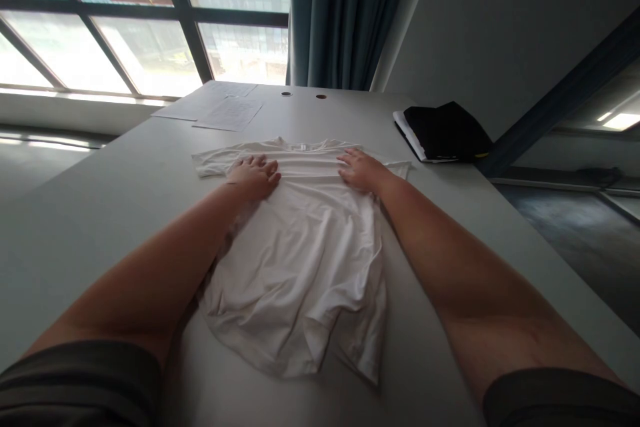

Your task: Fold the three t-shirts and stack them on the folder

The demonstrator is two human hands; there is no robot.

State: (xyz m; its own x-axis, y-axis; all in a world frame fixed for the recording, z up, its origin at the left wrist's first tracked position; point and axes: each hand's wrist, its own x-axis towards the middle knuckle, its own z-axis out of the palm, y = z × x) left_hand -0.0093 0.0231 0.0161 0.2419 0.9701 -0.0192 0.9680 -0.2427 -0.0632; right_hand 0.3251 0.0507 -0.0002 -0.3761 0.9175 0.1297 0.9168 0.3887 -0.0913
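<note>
A white T-shirt (300, 247) lies spread on a white table, its collar at the far side and its hem towards me. Wrinkles run through its lower half, and the hem is uneven, with a corner sticking out at the lower right. My left hand (254, 177) rests flat on the upper left of the shirt, near the left sleeve, fingers spread. On the upper right, by the other sleeve, my right hand (363, 170) lies flat on the fabric with its fingers apart. Neither hand grips the cloth.
Printed paper sheets (229, 113) lie at the table's far left. A black folder-like item (447, 132) with white pages sits near the right edge. Two round holes are in the far tabletop (300, 113). Windows and a blue curtain (345, 20) stand behind.
</note>
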